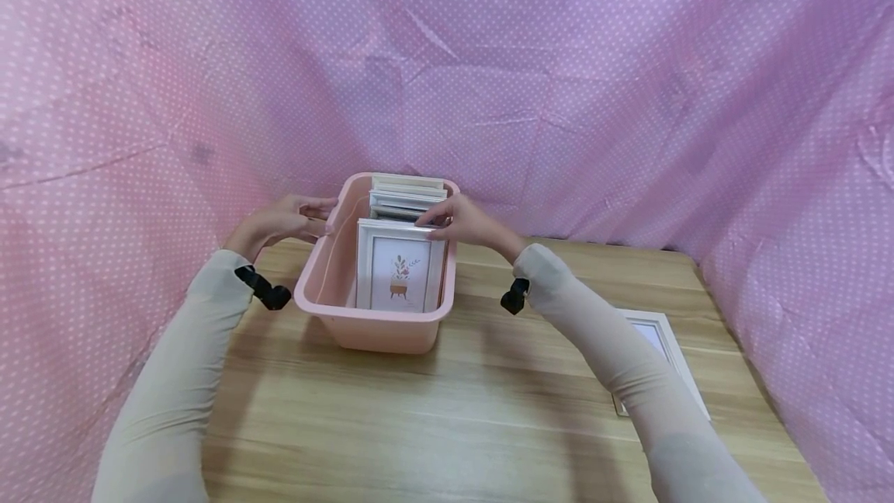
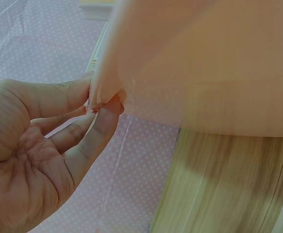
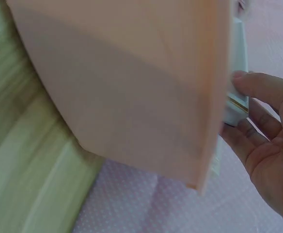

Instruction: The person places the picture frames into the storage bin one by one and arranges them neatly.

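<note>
A pink plastic bin (image 1: 380, 334) stands on the wooden table, holding several white picture frames on edge. The frontmost picture frame (image 1: 400, 274) shows a potted plant print and leans in the bin. My left hand (image 1: 282, 220) pinches the bin's left rim, thumb and fingers meeting at the edge in the left wrist view (image 2: 44, 141). At the front frames' upper right corner, my right hand (image 1: 468, 222) grips the top edge. In the right wrist view its thumb lies on one side of the frames and its fingers on the other; the bin wall hides their lower part.
More white frames (image 1: 408, 194) stand at the bin's back, behind a gap. Another white frame (image 1: 672, 348) lies on the table at the right, partly under the right sleeve (image 1: 615, 340). Pink dotted cloth (image 1: 489, 84) hangs around the table's back and sides.
</note>
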A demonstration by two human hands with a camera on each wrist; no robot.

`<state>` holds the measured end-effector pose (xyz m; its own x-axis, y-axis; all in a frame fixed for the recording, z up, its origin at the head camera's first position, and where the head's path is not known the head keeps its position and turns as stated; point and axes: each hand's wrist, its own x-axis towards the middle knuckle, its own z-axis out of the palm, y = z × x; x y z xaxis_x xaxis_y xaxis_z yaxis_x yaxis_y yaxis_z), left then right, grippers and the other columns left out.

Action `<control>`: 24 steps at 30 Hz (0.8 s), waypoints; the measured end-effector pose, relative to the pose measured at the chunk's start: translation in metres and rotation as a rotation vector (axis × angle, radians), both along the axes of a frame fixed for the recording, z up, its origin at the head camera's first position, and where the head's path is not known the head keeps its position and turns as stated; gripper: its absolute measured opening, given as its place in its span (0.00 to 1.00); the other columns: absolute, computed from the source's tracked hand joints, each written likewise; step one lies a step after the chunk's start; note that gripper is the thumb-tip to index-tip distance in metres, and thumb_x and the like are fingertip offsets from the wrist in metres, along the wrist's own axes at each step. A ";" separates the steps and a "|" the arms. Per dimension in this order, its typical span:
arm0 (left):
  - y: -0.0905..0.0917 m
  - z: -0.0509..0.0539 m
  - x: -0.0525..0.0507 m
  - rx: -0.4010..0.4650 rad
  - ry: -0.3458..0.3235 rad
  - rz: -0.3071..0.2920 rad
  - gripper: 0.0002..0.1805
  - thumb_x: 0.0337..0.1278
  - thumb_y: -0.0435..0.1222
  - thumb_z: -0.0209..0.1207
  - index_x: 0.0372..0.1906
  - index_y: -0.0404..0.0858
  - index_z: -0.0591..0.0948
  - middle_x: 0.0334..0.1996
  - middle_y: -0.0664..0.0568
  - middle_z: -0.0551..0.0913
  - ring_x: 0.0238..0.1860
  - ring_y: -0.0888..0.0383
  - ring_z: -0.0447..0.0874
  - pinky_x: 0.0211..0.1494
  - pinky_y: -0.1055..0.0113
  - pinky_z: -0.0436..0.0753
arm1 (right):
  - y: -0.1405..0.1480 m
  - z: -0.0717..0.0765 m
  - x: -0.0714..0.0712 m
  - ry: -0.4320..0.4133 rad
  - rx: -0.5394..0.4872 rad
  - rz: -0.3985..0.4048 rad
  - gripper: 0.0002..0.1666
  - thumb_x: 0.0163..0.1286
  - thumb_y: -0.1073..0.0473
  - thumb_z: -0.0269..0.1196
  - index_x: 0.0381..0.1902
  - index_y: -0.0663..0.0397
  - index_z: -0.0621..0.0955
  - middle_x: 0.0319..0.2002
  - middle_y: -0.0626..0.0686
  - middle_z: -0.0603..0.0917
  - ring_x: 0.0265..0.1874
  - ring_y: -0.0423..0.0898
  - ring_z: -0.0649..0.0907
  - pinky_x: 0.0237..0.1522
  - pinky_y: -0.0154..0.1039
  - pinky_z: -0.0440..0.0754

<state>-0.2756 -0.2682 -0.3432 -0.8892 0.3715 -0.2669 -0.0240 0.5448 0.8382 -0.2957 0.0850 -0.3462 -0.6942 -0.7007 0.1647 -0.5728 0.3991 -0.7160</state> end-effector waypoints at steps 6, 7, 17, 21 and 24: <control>0.000 0.001 0.001 -0.001 0.016 -0.012 0.41 0.68 0.30 0.60 0.80 0.34 0.56 0.71 0.27 0.68 0.63 0.43 0.78 0.60 0.59 0.88 | -0.010 -0.005 0.006 0.028 0.045 0.030 0.13 0.65 0.70 0.69 0.48 0.62 0.89 0.48 0.60 0.90 0.46 0.49 0.87 0.53 0.38 0.88; -0.001 0.001 0.001 -0.001 0.018 -0.014 0.41 0.68 0.30 0.61 0.80 0.34 0.56 0.71 0.27 0.68 0.63 0.43 0.79 0.60 0.59 0.88 | -0.010 -0.005 0.005 0.036 0.048 0.036 0.13 0.65 0.70 0.69 0.48 0.63 0.89 0.48 0.60 0.90 0.46 0.49 0.87 0.52 0.38 0.88; 0.001 0.000 0.003 -0.001 0.022 -0.004 0.41 0.68 0.29 0.60 0.80 0.34 0.55 0.71 0.27 0.68 0.63 0.43 0.79 0.60 0.59 0.88 | 0.000 -0.007 -0.004 0.045 0.059 -0.013 0.12 0.65 0.70 0.69 0.47 0.63 0.89 0.48 0.60 0.90 0.45 0.52 0.88 0.51 0.38 0.89; 0.002 0.001 0.004 0.000 0.016 0.004 0.41 0.68 0.29 0.60 0.80 0.34 0.55 0.71 0.27 0.68 0.65 0.40 0.78 0.61 0.58 0.87 | 0.001 -0.008 -0.006 0.026 0.063 -0.011 0.13 0.66 0.70 0.69 0.48 0.64 0.88 0.49 0.61 0.90 0.46 0.52 0.88 0.51 0.39 0.89; 0.002 0.001 0.005 0.005 0.019 0.003 0.41 0.68 0.30 0.61 0.80 0.33 0.56 0.70 0.26 0.69 0.63 0.41 0.79 0.60 0.58 0.87 | 0.000 -0.010 -0.007 0.001 0.071 -0.021 0.13 0.67 0.69 0.69 0.49 0.63 0.88 0.49 0.61 0.90 0.47 0.52 0.88 0.52 0.39 0.89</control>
<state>-0.2704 -0.2660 -0.3423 -0.8951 0.3706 -0.2478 -0.0093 0.5402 0.8415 -0.3027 0.0855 -0.3561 -0.7089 -0.6958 0.1154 -0.5641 0.4611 -0.6849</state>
